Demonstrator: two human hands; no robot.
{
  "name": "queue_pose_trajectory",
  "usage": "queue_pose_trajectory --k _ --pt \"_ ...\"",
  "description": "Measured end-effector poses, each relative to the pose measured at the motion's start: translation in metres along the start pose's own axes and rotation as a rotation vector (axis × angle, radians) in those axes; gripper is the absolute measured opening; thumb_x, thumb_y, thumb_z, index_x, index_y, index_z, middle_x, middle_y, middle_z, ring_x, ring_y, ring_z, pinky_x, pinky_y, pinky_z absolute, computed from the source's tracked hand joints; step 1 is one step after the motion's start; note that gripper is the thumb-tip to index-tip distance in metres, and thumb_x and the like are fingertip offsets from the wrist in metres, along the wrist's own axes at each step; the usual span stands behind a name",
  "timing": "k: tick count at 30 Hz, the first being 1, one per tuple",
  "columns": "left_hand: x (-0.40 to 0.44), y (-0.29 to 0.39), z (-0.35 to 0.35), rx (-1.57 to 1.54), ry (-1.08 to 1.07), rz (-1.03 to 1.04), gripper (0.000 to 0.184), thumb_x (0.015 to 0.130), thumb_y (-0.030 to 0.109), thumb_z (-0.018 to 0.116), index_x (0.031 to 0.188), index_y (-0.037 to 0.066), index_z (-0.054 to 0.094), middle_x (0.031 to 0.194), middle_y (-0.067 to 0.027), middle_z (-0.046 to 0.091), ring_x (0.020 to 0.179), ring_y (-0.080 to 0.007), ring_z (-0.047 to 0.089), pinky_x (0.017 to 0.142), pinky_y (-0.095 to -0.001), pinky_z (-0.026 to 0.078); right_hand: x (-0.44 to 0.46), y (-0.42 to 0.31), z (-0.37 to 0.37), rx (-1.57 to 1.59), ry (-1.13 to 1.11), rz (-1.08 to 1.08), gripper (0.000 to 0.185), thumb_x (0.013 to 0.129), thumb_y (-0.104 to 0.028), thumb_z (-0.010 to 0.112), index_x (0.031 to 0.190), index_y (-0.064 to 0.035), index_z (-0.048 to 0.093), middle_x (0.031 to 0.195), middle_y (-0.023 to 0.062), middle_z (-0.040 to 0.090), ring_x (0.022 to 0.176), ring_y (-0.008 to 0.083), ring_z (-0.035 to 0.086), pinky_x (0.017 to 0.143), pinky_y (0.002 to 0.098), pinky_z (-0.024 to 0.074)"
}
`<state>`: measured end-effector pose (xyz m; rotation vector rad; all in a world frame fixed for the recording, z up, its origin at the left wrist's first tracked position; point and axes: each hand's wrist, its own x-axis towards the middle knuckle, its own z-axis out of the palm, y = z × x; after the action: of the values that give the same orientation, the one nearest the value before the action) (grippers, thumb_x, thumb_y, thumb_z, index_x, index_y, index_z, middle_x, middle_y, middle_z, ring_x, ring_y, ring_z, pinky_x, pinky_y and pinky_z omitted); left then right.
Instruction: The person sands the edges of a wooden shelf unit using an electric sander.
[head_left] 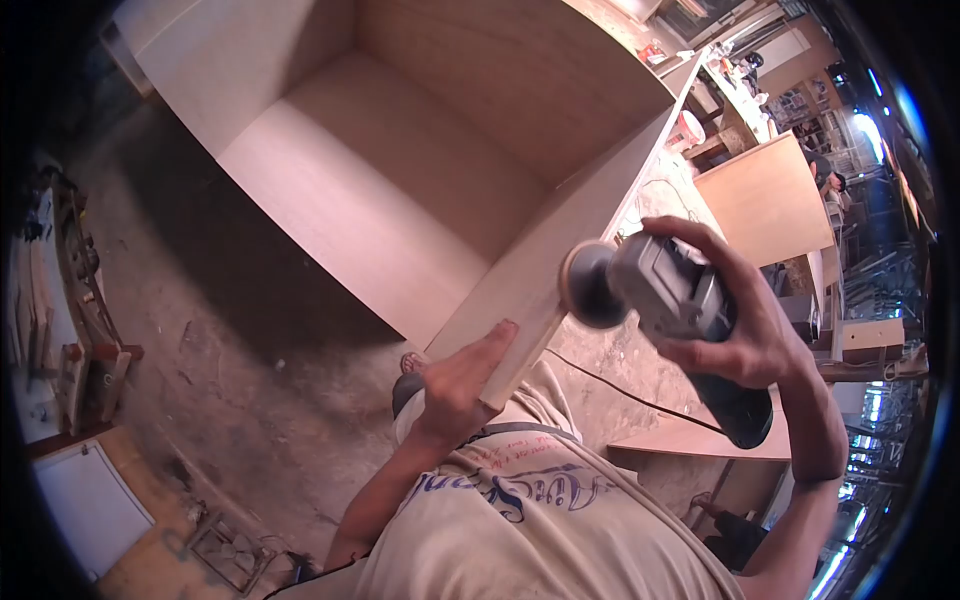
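A large open wooden cabinet box [400,170] stands in front of me, its bare inside facing up toward the camera. My left hand [460,385] grips the near corner of its side panel [540,270], with the thumb lying along the wood. Wrapped in my right hand [745,320] is a grey angle sander [665,285]. Its round sanding pad [592,285] is tilted against the outer edge of the side panel, or very close to it; exact contact cannot be made out. The sander's dark rear end points down toward my right forearm.
A dark cord [640,395] runs behind the panel near my body. Wooden boards [770,195] stand at the right, near a cluttered bench [735,95] and a white bucket [685,130]. Wooden racks [85,330] line the left. Another person [740,535] is partly visible at the lower right.
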<state>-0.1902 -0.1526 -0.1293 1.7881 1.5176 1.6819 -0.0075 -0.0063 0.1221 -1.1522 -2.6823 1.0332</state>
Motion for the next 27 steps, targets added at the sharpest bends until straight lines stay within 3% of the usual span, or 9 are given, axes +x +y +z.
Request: queue_pose_trajectory --k 2,5,6,11,14,18,22,27 --pt "-0.001 0.0 0.001 0.015 0.011 0.005 0.049 0.079 0.0 0.076 0.126 -0.009 0.066 0.117 -0.0236 0.073 0.096 -0.0347 0.076 0.078 -0.039 0.063 0.004 0.006 -0.005 0.035 0.062 0.043 0.084 0.071 -0.028 0.081 0.148 -0.012 0.051 0.126 0.0169 0.067 0.116 0.03 0.066 0.104 0.0424 0.0501" --pt "0.003 0.002 0.0 0.036 0.021 0.022 0.037 0.083 0.003 0.076 0.117 -0.009 0.07 0.111 -0.0214 0.075 0.09 -0.0324 0.077 0.074 -0.0374 0.063 0.001 0.003 -0.002 0.043 0.107 0.015 0.086 0.072 -0.027 0.083 0.148 -0.0079 0.049 0.125 0.0207 0.067 0.113 0.0309 0.069 0.103 0.0424 0.0515" --pt "0.005 0.002 0.0 0.044 0.025 0.027 0.032 0.084 0.004 0.076 0.113 -0.01 0.071 0.109 -0.0203 0.076 0.088 -0.0313 0.078 0.072 -0.0366 0.063 -0.003 -0.001 0.001 0.021 0.038 -0.031 0.085 0.072 -0.025 0.082 0.149 -0.0072 0.048 0.124 0.0221 0.068 0.11 0.032 0.07 0.102 0.0426 0.0532" --pt "0.004 0.007 -0.006 0.01 -0.036 -0.008 0.046 0.08 0.003 0.076 0.123 -0.011 0.067 0.116 -0.024 0.074 0.096 -0.0352 0.077 0.077 -0.0379 0.062 -0.018 -0.031 0.019 0.117 -0.312 -0.136 0.088 0.075 -0.023 0.085 0.152 -0.0077 0.045 0.121 0.0218 0.07 0.105 0.033 0.073 0.096 0.0423 0.0598" --pt "0.004 0.009 -0.007 0.021 -0.055 -0.022 0.046 0.081 0.003 0.076 0.123 -0.012 0.066 0.116 -0.0251 0.073 0.096 -0.0358 0.077 0.077 -0.0378 0.062 -0.018 -0.036 0.012 0.09 -0.339 -0.066 0.088 0.075 -0.023 0.084 0.153 -0.0085 0.045 0.125 0.0227 0.068 0.107 0.0343 0.072 0.097 0.043 0.0595" --pt "0.003 0.004 -0.003 0.064 -0.018 0.011 0.034 0.087 0.003 0.073 0.118 -0.01 0.07 0.11 -0.021 0.076 0.088 -0.0326 0.078 0.07 -0.0365 0.062 -0.012 -0.01 -0.005 0.05 -0.152 -0.005 0.086 0.075 -0.025 0.083 0.151 -0.0104 0.047 0.13 0.022 0.067 0.11 0.0343 0.071 0.101 0.0453 0.0569" --pt "0.003 0.003 -0.006 0.003 -0.043 0.019 0.049 0.081 0.001 0.075 0.126 -0.014 0.064 0.116 -0.0271 0.073 0.095 -0.0374 0.076 0.077 -0.0382 0.062 0.004 0.025 -0.02 0.0 0.047 -0.003 0.085 0.073 -0.026 0.082 0.15 -0.0135 0.049 0.125 0.0208 0.068 0.112 0.032 0.07 0.103 0.0437 0.0538" --pt "0.004 0.003 -0.007 0.044 -0.06 0.016 0.049 0.08 0.001 0.075 0.126 -0.015 0.064 0.116 -0.0272 0.073 0.096 -0.0372 0.077 0.078 -0.0384 0.062 -0.004 0.01 -0.01 0.104 -0.001 0.023 0.083 0.073 -0.024 0.083 0.148 -0.012 0.05 0.131 0.0189 0.066 0.114 0.0322 0.069 0.104 0.043 0.053"
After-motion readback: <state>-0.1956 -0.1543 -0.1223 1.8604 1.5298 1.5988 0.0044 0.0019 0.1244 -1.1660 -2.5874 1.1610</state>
